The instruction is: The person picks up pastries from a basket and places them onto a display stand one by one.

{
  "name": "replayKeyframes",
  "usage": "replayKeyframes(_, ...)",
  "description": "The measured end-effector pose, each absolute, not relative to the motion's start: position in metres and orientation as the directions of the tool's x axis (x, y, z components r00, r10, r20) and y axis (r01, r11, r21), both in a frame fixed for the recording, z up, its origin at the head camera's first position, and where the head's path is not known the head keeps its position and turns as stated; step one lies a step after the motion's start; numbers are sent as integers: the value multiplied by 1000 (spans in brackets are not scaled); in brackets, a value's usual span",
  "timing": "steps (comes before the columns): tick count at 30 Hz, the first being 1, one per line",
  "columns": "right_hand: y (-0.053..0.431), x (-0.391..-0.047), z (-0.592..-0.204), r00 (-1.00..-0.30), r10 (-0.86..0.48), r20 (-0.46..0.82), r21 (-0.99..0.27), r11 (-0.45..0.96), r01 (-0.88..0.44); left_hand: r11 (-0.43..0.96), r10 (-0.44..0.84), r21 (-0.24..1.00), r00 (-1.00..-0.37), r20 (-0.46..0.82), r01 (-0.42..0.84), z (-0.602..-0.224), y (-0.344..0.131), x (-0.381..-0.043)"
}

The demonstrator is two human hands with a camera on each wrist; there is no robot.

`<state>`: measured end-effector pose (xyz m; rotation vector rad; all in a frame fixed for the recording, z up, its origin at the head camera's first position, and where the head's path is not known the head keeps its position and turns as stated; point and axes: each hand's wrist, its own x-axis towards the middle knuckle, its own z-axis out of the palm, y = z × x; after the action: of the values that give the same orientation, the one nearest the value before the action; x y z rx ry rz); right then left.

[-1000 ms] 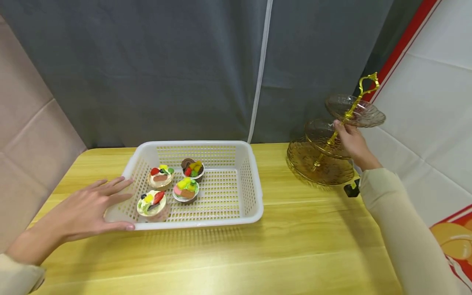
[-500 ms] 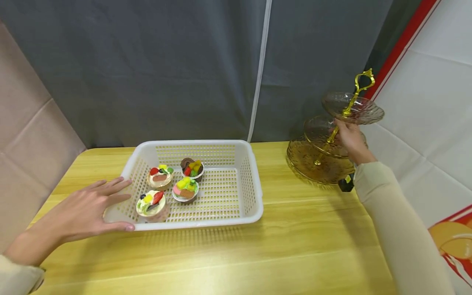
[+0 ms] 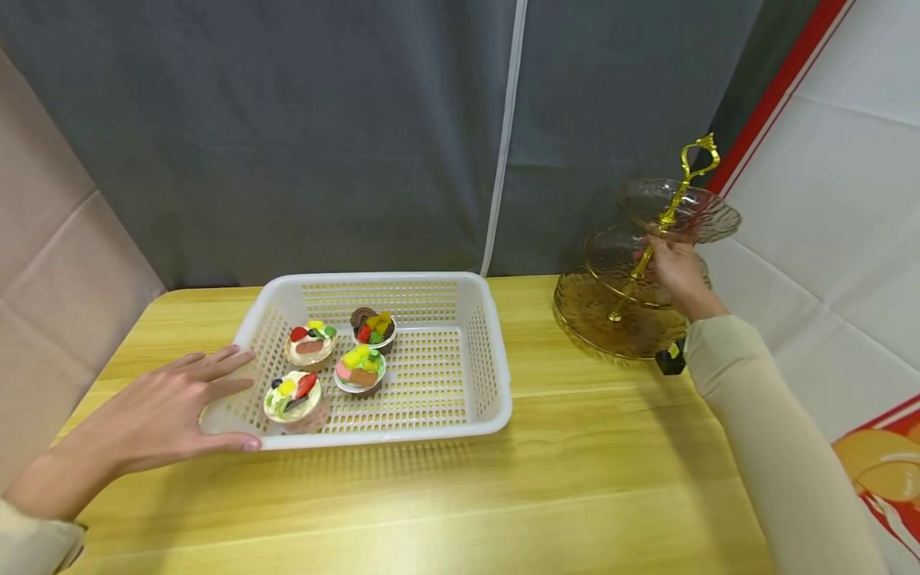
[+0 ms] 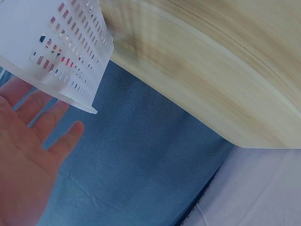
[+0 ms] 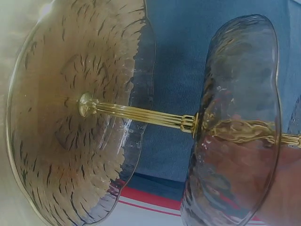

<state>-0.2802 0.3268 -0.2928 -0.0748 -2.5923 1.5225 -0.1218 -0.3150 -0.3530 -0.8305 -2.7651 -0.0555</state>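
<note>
In the head view my right hand (image 3: 679,275) grips the gold post of a three-tier cake stand (image 3: 585,319), between its top and middle plates. The stand's amber glass plates are scalloped, and a crown-shaped handle (image 3: 700,156) tops it. Seen from the right wrist, the lower post (image 5: 141,114) rises from the largest plate (image 5: 51,141). My left hand (image 3: 161,407) lies with spread, fairly straight fingers at the left end of a white perforated basket (image 3: 388,435). In the left wrist view its fingers touch the basket's rim. Several toy cupcakes (image 3: 361,369) sit in the basket's left half.
Basket and stand are on a light wooden table (image 3: 460,511). A grey curtain (image 3: 323,144) hangs behind it. White panels with red edging (image 3: 826,200) stand close on the right, and a pale panel (image 3: 65,200) is on the left.
My right hand has moved the cake stand a little to the left, its top shifting more than its base. The left hand and basket have stayed nearly still.
</note>
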Motion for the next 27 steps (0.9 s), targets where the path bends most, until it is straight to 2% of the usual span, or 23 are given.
replayKeyframes(8, 315, -277, -292, -992, 89, 85, -864, 502, -29, 834, 542, -38, -802, 253, 551, -353, -315, -124)
replayKeyframes(15, 301, -274, -292, -996, 36, 76, -808, 587, -40, 832, 544, -40, -800, 251, 553, -353, -316, -125)
replayKeyframes(22, 286, -271, -293, -996, -12, 89, -818, 570, -80, 838, 537, -41, -811, 233, 544, -353, -317, -125)
replayKeyframes(27, 276, -268, -293, -998, -52, 46, -784, 617, -69, 840, 536, -39, -814, 223, 542, -354, -317, -125)
